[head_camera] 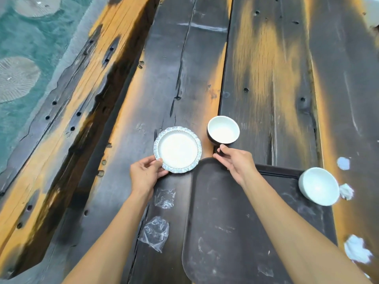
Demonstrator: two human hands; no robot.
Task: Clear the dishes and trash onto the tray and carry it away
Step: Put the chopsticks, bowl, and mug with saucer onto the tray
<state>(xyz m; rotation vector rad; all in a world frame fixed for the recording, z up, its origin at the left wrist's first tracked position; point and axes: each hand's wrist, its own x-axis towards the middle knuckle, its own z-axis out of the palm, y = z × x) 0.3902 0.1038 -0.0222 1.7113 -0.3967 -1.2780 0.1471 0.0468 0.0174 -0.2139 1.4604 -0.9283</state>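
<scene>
A small white plate (178,149) with a scalloped blue rim lies on the dark wooden table, and my left hand (146,174) grips its near-left edge. My right hand (235,161) pinches the handle of a dark cup (223,130) with a white inside, just beyond the far left corner of the dark tray (225,232). A white bowl (318,186) sits tilted on the tray's far right edge. Two crumpled clear plastic wrappers (164,198) (155,232) lie left of the tray. White paper scraps (357,252) (346,191) (343,163) lie right of it.
The table (266,78) is made of long dark planks with orange worn streaks, running away from me. Its left edge drops off to a teal floor (30,58) with pale round patches.
</scene>
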